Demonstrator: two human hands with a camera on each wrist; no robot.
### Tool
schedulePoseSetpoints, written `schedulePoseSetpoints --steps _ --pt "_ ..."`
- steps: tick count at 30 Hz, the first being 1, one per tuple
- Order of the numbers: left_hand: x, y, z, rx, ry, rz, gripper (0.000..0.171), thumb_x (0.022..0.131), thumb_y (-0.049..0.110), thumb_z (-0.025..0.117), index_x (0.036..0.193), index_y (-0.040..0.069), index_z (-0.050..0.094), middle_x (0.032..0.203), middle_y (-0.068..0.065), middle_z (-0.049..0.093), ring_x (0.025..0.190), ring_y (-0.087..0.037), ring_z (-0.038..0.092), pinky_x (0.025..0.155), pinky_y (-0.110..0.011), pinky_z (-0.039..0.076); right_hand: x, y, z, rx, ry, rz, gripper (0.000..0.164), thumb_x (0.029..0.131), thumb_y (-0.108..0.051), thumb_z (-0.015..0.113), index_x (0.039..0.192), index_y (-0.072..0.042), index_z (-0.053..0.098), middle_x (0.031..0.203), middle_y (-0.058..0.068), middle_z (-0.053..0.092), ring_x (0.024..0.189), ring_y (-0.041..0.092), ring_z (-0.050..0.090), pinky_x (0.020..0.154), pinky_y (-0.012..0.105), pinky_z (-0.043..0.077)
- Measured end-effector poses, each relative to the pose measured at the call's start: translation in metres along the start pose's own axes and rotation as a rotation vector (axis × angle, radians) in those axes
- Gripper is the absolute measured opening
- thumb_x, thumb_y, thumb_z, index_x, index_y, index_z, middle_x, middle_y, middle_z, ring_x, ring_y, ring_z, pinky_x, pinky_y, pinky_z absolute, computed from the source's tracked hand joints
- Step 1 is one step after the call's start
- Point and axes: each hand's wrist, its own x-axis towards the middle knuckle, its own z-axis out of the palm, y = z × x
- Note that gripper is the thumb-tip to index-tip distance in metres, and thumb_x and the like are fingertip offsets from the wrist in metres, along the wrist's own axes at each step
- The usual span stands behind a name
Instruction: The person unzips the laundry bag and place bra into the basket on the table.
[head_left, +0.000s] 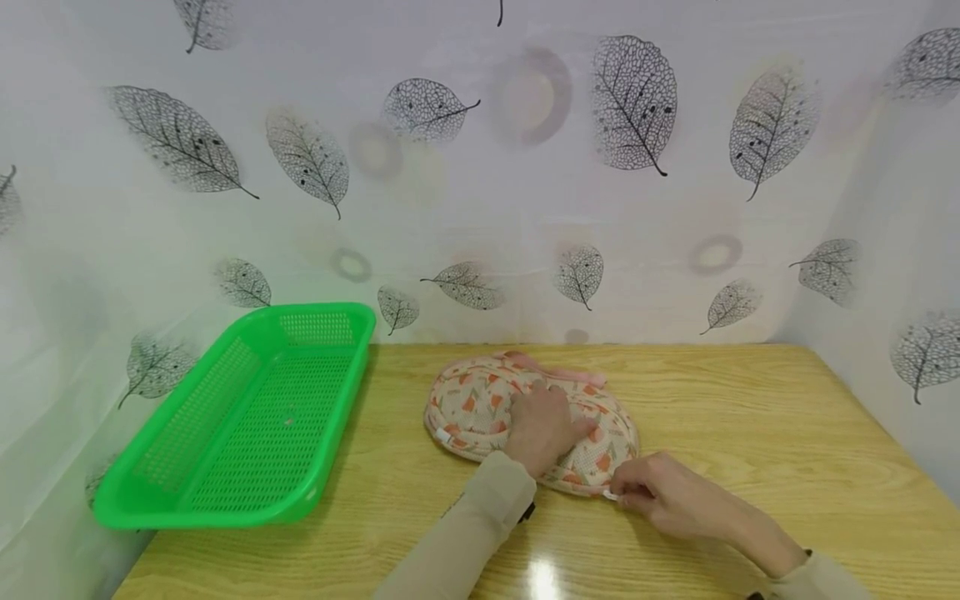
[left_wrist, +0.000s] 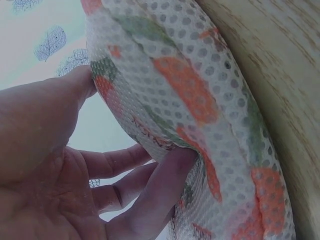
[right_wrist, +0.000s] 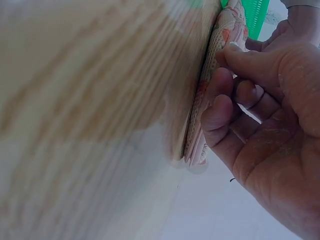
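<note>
A mesh wash bag (head_left: 468, 400) with an orange flower print and two rounded domes lies on the wooden table (head_left: 720, 408). My left hand (head_left: 543, 427) rests on top of it between the domes, thumb stretched toward the right one. Seen from the left wrist, fingertips (left_wrist: 180, 156) press into the mesh fabric (left_wrist: 200, 100). At the bag's near right edge, my right hand (head_left: 667, 492) pinches a small white tab (head_left: 611, 495) between thumb and fingers. In the right wrist view the remaining fingers curl beside the bag's rim (right_wrist: 202, 95).
A green plastic basket (head_left: 318, 454) stands at the left of the table, with a tiny pale speck on its floor. Pink straps (head_left: 573, 377) lie along the bag's far side. A leaf-patterned white curtain (head_left: 480, 208) rises behind the table and along both sides.
</note>
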Motion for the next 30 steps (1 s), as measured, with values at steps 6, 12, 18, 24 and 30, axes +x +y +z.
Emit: schedulePoseSetpoints --steps 6,12,18,24,30 --pt "0.0009 -0.0001 -0.0005 0.003 0.004 0.000 0.068 0.092 0.076 0.053 0.100 0.013 0.077 0.101 -0.005 0.071 0.074 -0.019 0.065 0.074 -0.037 0.054 0.0011 0.0002 0.0001 0.002 0.002 0.002 0.017 0.092 -0.003 0.071 0.087 -0.020 0.071 0.080 -0.013 0.068 0.071 -0.011 0.046 0.058 0.015 0.043" --pt "0.0011 0.0005 0.0002 0.002 -0.008 -0.002 0.069 0.092 0.076 0.052 0.104 0.013 0.077 0.105 -0.005 0.071 0.077 -0.020 0.067 0.076 -0.037 0.055 0.0023 -0.0022 0.0015 0.022 0.012 -0.021 0.016 0.092 -0.003 0.071 0.087 -0.018 0.070 0.078 -0.012 0.067 0.069 -0.012 0.044 0.056 0.014 0.043" --pt "0.0005 0.0004 -0.0003 -0.007 -0.011 0.001 0.068 0.093 0.075 0.052 0.103 0.013 0.078 0.106 -0.005 0.071 0.079 -0.020 0.066 0.074 -0.038 0.055 0.0034 -0.0042 0.0035 0.044 0.022 -0.037 0.014 0.092 -0.003 0.072 0.090 -0.017 0.071 0.080 -0.010 0.070 0.069 -0.012 0.046 0.055 0.014 0.044" --pt "0.0008 0.0004 0.0000 -0.002 -0.012 0.007 0.068 0.094 0.075 0.050 0.103 0.014 0.077 0.107 -0.005 0.071 0.079 -0.020 0.066 0.073 -0.038 0.054 0.0043 -0.0054 0.0036 0.023 0.023 -0.033 0.014 0.091 -0.004 0.073 0.089 -0.018 0.071 0.082 -0.011 0.071 0.071 -0.012 0.048 0.057 0.014 0.045" --pt "0.0009 0.0001 0.0004 -0.013 -0.016 0.010 0.069 0.094 0.075 0.049 0.105 0.013 0.077 0.109 -0.006 0.071 0.081 -0.021 0.066 0.077 -0.040 0.055 0.0053 -0.0060 0.0037 0.029 0.014 -0.017 0.015 0.091 -0.003 0.072 0.088 -0.017 0.071 0.080 -0.011 0.069 0.069 -0.012 0.045 0.056 0.014 0.044"
